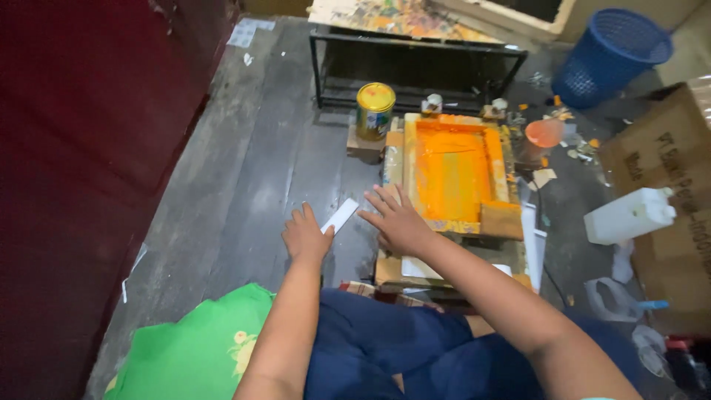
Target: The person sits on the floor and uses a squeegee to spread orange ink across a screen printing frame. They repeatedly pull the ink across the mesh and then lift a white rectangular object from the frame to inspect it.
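From the head camera, the left hand (306,237) pinches the near end of a white strip (340,215) lying on the dark plank floor (252,170). The right hand (397,220) lies flat with fingers spread, holding nothing, on the edge of an orange-smeared printing frame (457,174). Behind the frame stands a yellow-lidded tin (375,110), with a black metal rack (415,67) beyond. A blue basket (611,53) sits far right, a white jug (630,215) beside brown cartons (666,185), and green cloth (194,348) lies near the knees.

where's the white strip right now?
Head view, centre: the white strip lies on the dark floor between the left hand and right hand, left of the orange-inked screen frame.
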